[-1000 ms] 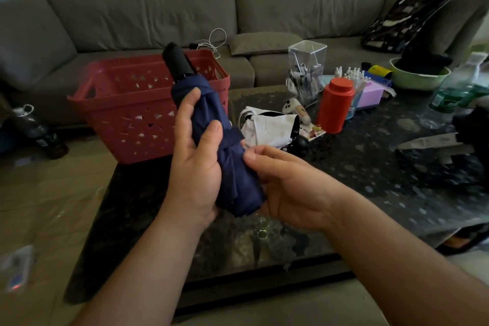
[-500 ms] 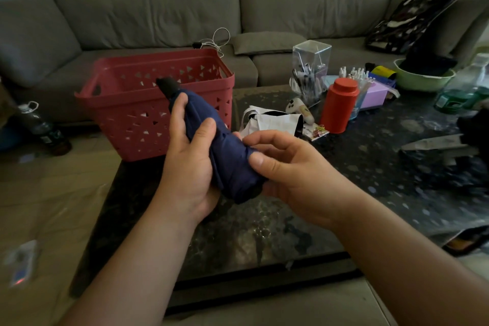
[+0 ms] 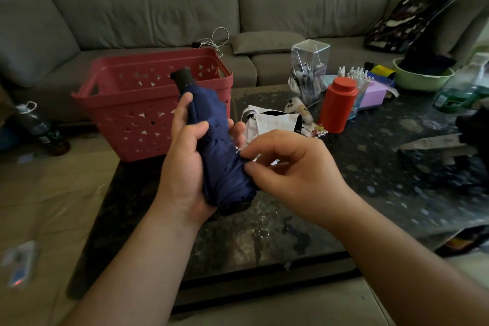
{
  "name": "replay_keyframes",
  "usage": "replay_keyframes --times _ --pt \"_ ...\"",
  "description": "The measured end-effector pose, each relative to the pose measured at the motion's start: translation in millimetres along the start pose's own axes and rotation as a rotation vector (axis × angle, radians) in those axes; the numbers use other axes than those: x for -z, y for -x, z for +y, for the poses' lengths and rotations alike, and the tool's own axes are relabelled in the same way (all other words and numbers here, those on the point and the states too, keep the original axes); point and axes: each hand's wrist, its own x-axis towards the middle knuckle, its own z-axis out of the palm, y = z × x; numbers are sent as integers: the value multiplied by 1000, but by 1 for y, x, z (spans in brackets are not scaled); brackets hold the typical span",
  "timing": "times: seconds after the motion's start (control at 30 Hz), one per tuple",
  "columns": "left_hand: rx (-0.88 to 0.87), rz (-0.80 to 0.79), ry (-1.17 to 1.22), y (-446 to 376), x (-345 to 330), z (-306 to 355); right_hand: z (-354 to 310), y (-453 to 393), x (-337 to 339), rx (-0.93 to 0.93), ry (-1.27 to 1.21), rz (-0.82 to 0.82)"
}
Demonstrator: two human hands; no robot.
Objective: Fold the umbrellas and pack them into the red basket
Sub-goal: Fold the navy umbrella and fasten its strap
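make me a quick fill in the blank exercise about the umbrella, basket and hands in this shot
1. The left hand grips the folded ____ umbrella.
2. The umbrella's black handle points toward the ____ basket.
3. The right hand pinches the umbrella's fabric near its ____ end.
4. The orange canister stands on the dark ____.

Missing words: navy blue; red; lower; table
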Motion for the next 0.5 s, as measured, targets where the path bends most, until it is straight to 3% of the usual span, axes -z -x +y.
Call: replay_keyframes --times 0.13,0.23,0.4,0.5 --pt "21 29 18 -2 3 -1 4 -2 2 294 388 6" --pt "1 61 39 -4 4 -1 6 -2 1 355 524 -25" --pt "-22 126 57 -6 10 -1 11 1 -11 50 169 -12" --pt "-5 111 42 -4 9 0 11 1 -11 -12 80 -48"
